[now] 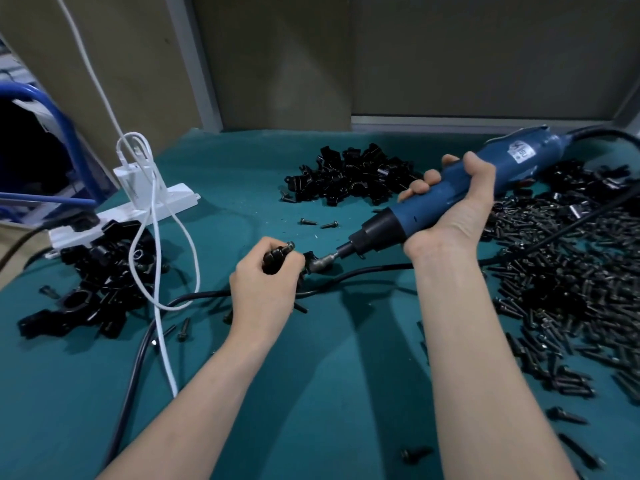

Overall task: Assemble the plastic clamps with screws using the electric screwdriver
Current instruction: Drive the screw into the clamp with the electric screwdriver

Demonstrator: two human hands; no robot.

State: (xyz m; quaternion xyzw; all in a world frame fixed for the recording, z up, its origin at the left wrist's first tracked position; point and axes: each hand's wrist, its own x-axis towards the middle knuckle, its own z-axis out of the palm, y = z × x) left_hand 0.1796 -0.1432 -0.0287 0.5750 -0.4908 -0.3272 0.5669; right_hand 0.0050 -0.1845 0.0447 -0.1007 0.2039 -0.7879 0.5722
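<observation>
My left hand (263,282) grips a black plastic clamp (277,259) just above the green table mat (311,393), with a screw head showing at the clamp's top. My right hand (453,209) holds the blue electric screwdriver (450,192), which is tilted down to the left. Its metal bit (323,263) meets the right side of the clamp. A heap of loose black clamp halves (349,174) lies behind the hands. A large spread of black screws (561,282) covers the mat on the right.
Assembled black clamps (93,285) are piled at the left beside a white power strip (138,209) with a charger and white cables (162,271). A black cord (194,296) runs across the mat under my left wrist. Stray screws (318,223) lie about. Cardboard walls stand behind.
</observation>
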